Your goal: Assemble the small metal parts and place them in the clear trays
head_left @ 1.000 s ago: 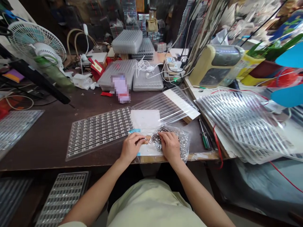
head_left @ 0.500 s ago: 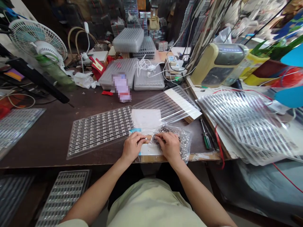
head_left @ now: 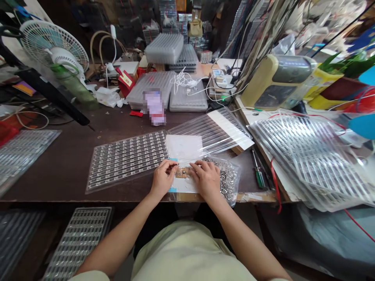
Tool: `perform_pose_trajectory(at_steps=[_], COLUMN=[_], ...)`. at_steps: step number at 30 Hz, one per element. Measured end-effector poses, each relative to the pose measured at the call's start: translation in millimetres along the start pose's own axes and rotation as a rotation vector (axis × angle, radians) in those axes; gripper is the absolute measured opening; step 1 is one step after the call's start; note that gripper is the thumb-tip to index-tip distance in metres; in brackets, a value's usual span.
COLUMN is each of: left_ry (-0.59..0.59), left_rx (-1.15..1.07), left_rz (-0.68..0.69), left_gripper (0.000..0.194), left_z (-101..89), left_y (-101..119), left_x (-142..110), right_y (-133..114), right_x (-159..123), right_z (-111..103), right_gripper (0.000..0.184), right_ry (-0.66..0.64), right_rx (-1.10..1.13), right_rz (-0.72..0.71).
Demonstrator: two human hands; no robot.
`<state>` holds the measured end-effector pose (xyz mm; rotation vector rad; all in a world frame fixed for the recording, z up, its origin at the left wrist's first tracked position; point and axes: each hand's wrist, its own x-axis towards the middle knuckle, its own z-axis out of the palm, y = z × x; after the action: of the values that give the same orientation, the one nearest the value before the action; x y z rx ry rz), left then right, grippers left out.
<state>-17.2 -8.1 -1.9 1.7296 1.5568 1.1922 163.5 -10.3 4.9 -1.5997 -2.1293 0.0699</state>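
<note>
My left hand (head_left: 163, 176) is at the left end of a small brown block (head_left: 182, 173), thumb and fingertips pinched together; whatever lies between them is too small to make out. Small metal bits sit on the block. From the other side my right hand (head_left: 207, 177) reaches in, its fingers bent close together near the block's right end, their tips partly hidden. Under the block lies a white sheet (head_left: 191, 188) with blue tape. A clear bag of small shiny metal parts (head_left: 230, 177) is beside my right hand. A tray filled with rows of small parts (head_left: 127, 160) lies left.
A ribbed clear plastic tray (head_left: 216, 130) lies behind the hands. To the right are a green-handled screwdriver (head_left: 258, 171) and stacked clear trays (head_left: 310, 156). Further back stand more trays (head_left: 150, 89), white cables (head_left: 184, 82) and a fan (head_left: 55, 47).
My right hand has moved left from the bag of metal parts to the brown block. My left hand has drawn slightly back, and more of the block shows. The view has shifted slightly.
</note>
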Motion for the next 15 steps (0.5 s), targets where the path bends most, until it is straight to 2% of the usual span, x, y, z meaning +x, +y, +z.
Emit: perform_pose_trajectory(at_steps=[5,10,15], left_ry=[-0.040,-0.142,-0.164], left_rx=[0.008,0.104,0.180], left_rz=[-0.013,0.120,0.188], left_gripper=[0.016,0.013,0.011], left_z=[3.4,13.2,18.9], left_y=[6,18,20], left_x=[8,8,1], right_y=[20,24,24], right_x=[-8,-10,-11], right_z=[-7,-3,-3], right_gripper=[0.014,0.014,0.013], right_ry=[0.019,0.107,0.116], right_rx=[-0.027,0.046,0.104], right_rz=[-0.018,0.002,0.008])
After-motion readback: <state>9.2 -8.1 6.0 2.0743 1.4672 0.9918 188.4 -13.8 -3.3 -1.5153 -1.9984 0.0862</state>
